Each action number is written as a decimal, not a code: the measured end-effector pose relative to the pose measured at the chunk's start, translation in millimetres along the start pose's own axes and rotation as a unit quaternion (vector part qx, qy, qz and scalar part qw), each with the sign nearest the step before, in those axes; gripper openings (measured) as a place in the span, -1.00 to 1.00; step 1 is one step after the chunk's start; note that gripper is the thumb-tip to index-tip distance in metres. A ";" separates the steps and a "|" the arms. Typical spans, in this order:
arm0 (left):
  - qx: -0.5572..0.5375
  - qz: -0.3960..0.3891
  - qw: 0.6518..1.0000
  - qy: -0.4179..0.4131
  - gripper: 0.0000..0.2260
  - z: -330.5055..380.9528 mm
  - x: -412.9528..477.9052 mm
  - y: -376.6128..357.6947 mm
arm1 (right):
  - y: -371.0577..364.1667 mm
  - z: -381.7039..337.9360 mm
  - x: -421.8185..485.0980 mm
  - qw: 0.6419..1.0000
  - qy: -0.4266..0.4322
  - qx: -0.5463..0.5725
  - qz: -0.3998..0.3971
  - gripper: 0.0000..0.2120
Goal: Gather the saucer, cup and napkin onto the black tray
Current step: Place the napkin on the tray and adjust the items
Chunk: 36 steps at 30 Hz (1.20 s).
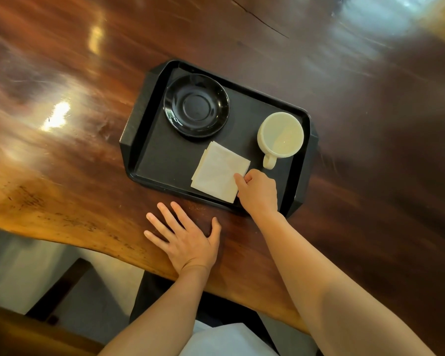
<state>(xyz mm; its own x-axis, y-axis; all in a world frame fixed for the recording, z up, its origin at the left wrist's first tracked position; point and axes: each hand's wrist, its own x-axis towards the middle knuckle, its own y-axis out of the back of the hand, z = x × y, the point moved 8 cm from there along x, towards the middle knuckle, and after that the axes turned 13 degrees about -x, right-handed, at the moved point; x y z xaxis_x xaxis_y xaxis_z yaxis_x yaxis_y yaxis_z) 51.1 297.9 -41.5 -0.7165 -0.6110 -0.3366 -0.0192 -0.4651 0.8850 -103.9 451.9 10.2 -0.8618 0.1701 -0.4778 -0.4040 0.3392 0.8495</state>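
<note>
Where the polished wooden counter (344,104) curves toward the person, a black tray (139,119) sits at an angle, well in from the near edge. All three items lie on the tray. Black saucer (196,105): far left part of the tray, upright, nothing on it. Cream cup (280,134): right side, upright, inside looks dry, handle pointing toward the person. White folded napkin (219,172): flat on the near middle of the tray, between saucer and cup, touching neither, its near corner close to the tray's near rim.

Right hand (258,191): reaches over the tray's near rim, knuckles up, fingers (240,179) curled and closed on the right edge of the napkin; thumb and forefinger appear to pinch the paper. The napkin looks flat against the tray; whether any edge is raised I cannot tell. The hand is just beside the cup handle but not touching it.

Left hand (188,238): palm down on the bare counter, just short of the tray's near edge, fingers spread wide and holding nothing. Thumb points toward the tray; no contact with it.

Bright light patches glare off the counter to the left. Below the counter edge, the person's dark clothing and a pale floor show.
</note>
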 end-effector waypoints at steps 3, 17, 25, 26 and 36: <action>0.001 -0.004 1.000 0.008 -0.04 2.9 0.8 -0.1 | 2.3 -0.6 2.5 1.000 -0.002 -0.001 -0.001 -0.67; 0.000 0.010 1.000 -0.003 -0.04 -1.6 0.9 0.1 | 33.2 50.5 -9.5 0.976 -0.083 0.201 0.022 -0.47; -0.005 0.020 1.000 -0.012 -0.03 -3.8 -1.0 -2.0 | 38.6 48.0 21.6 0.953 -0.096 0.289 0.004 -0.75; -0.005 0.024 1.000 -0.014 -0.04 -3.7 -1.0 -2.1 | 36.4 48.5 23.4 0.947 -0.102 0.304 -0.005 -0.83; -0.018 0.040 0.999 -0.020 -0.04 -4.7 -0.4 -1.4 | 25.8 45.7 20.8 0.847 -0.173 0.499 -0.066 -0.89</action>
<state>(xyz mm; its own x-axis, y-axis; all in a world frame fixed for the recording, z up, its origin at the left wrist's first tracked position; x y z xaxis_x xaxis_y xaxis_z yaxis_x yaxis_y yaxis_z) 54.7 295.8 -44.1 -0.7424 -0.6213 -0.2507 0.0639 -0.4381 0.8967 -118.2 506.5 11.9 -0.6187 0.2712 -0.7373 0.1182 0.9600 0.2539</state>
